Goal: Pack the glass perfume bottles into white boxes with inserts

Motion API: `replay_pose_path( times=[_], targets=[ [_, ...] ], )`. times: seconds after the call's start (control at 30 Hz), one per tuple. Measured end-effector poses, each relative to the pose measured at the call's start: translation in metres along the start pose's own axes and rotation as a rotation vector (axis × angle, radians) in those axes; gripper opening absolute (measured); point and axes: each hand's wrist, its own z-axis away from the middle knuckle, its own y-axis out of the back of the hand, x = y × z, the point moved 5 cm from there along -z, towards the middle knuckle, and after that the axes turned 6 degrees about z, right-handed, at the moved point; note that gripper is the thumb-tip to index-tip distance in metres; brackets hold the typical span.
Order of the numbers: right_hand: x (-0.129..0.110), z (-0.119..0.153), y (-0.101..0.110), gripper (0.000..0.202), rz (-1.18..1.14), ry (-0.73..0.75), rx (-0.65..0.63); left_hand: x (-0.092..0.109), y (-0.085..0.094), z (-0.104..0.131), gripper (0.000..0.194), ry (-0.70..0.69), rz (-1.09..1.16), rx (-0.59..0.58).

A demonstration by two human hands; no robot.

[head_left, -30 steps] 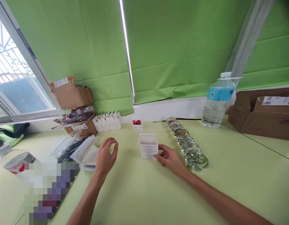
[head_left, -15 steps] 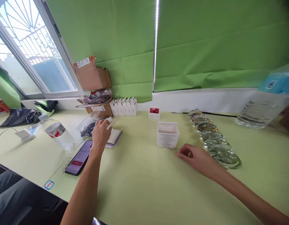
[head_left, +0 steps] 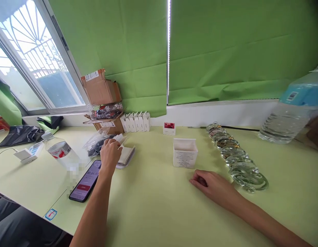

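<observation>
My left hand [head_left: 110,154] reaches over a small stack of pale folded sheets or pouches [head_left: 126,156], its fingers bent down against a whitish, thin piece [head_left: 121,138]. The fingertips are mostly hidden, so what they grip cannot be made out. My right hand [head_left: 213,185] rests on the table with fingers curled and thumb close to them; nothing shows in it. Just beyond it stands an open-topped white box [head_left: 185,156] with small print on its front. A row of overlapping round glass-like pieces [head_left: 235,154] with gold bits lies right of that box.
A phone running a timer [head_left: 87,181] lies beside my left forearm. Further back are a clear bottle [head_left: 59,149], a plastic bag [head_left: 97,142], cardboard boxes [head_left: 101,89], several upright white boxes [head_left: 137,122], a small red-and-white card [head_left: 169,128] and a large water bottle [head_left: 285,120].
The view has tilted up slightly. My right hand has shifted a little left and nearer to me, its fingers more closed. My left hand stays at the stack, its fingers bent further down.
</observation>
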Motion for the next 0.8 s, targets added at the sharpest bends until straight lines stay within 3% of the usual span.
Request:
replay_pose_path(
  times=[0.13, 0.37, 0.5, 0.63, 0.73, 0.8],
  targets=[
    [-0.001, 0.0, 0.0, 0.027, 0.0, -0.005, 0.025, 0.002, 0.002, 0.002, 0.018, 0.005, -0.04, 0.041],
    [-0.005, 0.001, 0.003, 0.026, 0.012, -0.016, 0.009, 0.026, 0.05, 0.01, 0.024, -0.055, 0.196, 0.548],
    [-0.007, 0.002, 0.007, 0.024, -0.028, -0.025, 0.026, 0.042, 0.067, 0.019, 0.022, -0.06, 0.297, 0.705],
    [-0.016, 0.004, 0.006, 0.026, -0.342, 0.019, -0.031, 0.071, 0.068, 0.027, 0.018, -0.136, 0.376, 0.653],
    [-0.032, 0.012, 0.003, 0.034, -0.756, 0.029, -0.183, 0.094, 0.067, 0.035, 0.014, -0.186, 0.432, 0.561],
    [-0.048, 0.019, 0.001, 0.054, -1.004, 0.033, -0.338, 0.107, 0.069, 0.043, 0.011, -0.231, 0.44, 0.536]
  ],
)
